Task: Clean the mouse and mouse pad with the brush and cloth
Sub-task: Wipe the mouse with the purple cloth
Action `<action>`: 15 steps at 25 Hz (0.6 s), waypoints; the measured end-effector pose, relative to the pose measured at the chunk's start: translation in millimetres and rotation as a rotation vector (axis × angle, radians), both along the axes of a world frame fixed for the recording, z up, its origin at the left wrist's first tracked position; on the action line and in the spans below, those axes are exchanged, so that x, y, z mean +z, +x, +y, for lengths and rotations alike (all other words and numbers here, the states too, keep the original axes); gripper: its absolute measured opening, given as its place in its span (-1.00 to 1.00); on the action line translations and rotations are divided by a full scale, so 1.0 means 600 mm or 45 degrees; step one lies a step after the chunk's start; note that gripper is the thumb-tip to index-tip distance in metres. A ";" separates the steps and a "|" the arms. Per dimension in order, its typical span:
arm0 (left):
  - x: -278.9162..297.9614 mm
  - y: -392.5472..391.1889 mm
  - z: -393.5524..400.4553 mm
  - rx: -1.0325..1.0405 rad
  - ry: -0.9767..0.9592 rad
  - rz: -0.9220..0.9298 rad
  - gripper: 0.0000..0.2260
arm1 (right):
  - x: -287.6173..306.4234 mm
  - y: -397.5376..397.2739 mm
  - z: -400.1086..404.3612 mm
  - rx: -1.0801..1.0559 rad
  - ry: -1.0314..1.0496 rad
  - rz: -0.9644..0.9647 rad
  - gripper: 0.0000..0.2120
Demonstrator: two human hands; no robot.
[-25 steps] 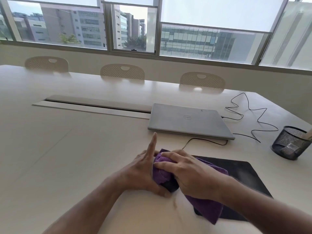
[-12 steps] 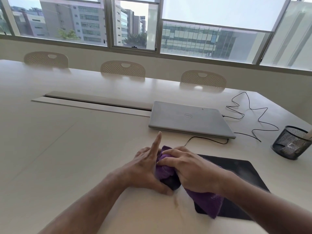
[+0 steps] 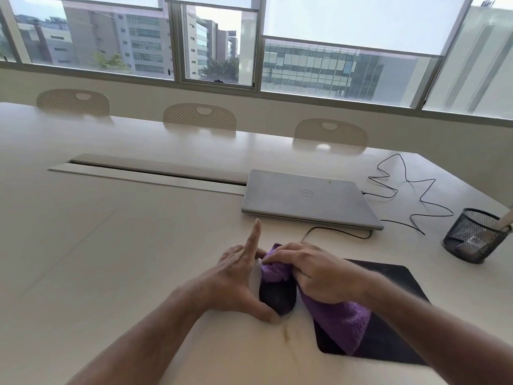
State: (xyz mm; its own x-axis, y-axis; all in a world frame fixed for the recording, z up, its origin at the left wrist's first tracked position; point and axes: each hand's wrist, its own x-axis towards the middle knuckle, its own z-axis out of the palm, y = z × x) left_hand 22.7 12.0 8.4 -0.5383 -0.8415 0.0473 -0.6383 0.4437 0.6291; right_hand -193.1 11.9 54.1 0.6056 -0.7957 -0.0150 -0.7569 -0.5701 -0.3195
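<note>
Purple cloth (image 3: 337,320): bunched over the front of the black mouse (image 3: 277,297), its loose end trailing onto the black mouse pad (image 3: 388,279).
Mouse: on the pale bench (image 3: 111,259), just left of the pad's near-left corner, between both hands.
Right hand (image 3: 319,276): fingers curled, gripping the cloth and pressing it onto the mouse.
Left hand (image 3: 236,279): thumb against the mouse's near-left side, index finger pointing straight up; the other fingers reach the mouse's far side, but whether they grip it I cannot tell.
Bench and room: long cream bench with a cable slot (image 3: 155,173); a closed grey laptop (image 3: 308,198), one loose black cable (image 3: 410,190) and one black mesh pen cup (image 3: 474,234) holding a pale stick; windows facing office blocks.
Counts: three chair backs (image 3: 200,116), two hands, one cloth, one mouse, one pad.
Change: a second ago the cloth covered nearly all the mouse; its dark rear half is now bare.
</note>
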 end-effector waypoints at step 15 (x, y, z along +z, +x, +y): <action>-0.001 -0.002 0.001 0.022 0.033 0.011 0.38 | 0.007 -0.023 0.015 -0.077 0.037 -0.088 -0.45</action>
State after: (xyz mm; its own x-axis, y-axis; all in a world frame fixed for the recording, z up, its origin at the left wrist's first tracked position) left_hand 21.8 12.5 7.8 -0.5235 -0.8515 0.0300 -0.6401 0.4163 0.6457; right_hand -207.1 21.1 58.2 0.5566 -0.8308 0.0019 -0.7654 -0.5136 -0.3878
